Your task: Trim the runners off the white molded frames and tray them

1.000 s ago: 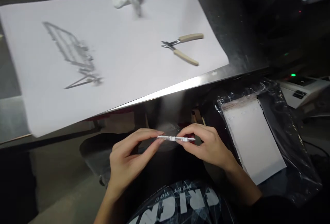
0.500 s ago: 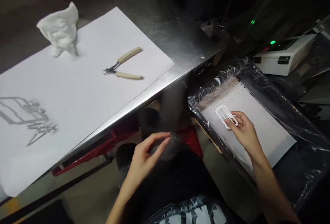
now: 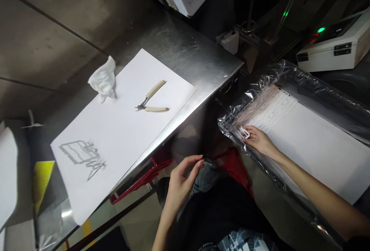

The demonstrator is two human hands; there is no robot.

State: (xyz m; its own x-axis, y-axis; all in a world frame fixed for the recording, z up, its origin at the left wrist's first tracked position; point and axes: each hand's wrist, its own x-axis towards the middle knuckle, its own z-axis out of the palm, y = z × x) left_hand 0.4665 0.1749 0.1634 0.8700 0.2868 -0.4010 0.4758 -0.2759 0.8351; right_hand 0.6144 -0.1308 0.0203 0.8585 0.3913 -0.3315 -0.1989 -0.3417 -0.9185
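My right hand (image 3: 258, 140) is closed on a small white plastic frame piece (image 3: 245, 132), held over the near left corner of a plastic-lined tray (image 3: 251, 97). Beneath and beyond that hand, a white sheet (image 3: 312, 143) in the tray carries rows of thin pale pieces (image 3: 271, 110). My left hand (image 3: 182, 179) hovers in front of my body, thumb and index fingertips pinched; anything between them is too small to make out. On the bench, nippers (image 3: 150, 97) with cream handles lie spread on white paper (image 3: 124, 128). Grey frame-shaped pieces (image 3: 82, 153) lie lower left on the same paper.
A crumpled white cloth (image 3: 103, 78) rests at the paper's far edge. The metal bench (image 3: 199, 47) ends in a corner near the tray. Behind the tray stands a pale box (image 3: 332, 52) with a green light. A red stool (image 3: 234, 166) is below the bench.
My right hand has moved the white frame piece from above the sheet to the tray's left corner. The view has shifted, showing more of the bench's left. My left hand keeps its pinch.
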